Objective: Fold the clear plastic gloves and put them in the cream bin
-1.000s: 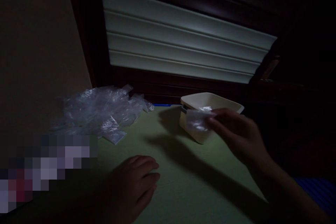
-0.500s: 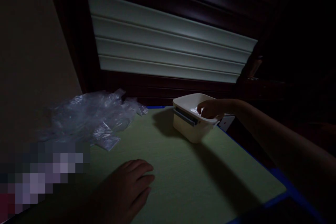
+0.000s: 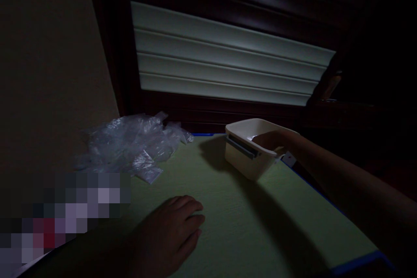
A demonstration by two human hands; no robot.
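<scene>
My left hand (image 3: 182, 228) is low over the pale green tabletop (image 3: 234, 230), its fingers loosely stretched and nothing in it. On the right, my right hand (image 3: 269, 140) reaches over the rim and down into a white plastic bin (image 3: 244, 163) with a grey handle (image 3: 241, 147) on its side. The bin's wall hides the fingers of that hand, so what they hold does not show. A bit of shiny, whitish material (image 3: 251, 137) is visible inside the bin beside the hand.
Crumpled clear plastic bags (image 3: 130, 141) are heaped at the back left, against the wall. Behind the table stands a dark wooden panel with pale slats (image 3: 221, 65). Blue edging (image 3: 355, 263) runs along the table. The lower left corner is blurred by pixels.
My right hand has gone deeper into the bin, and its fingers have passed out of sight. The whole view has shifted a little; my left hand keeps its pose.
</scene>
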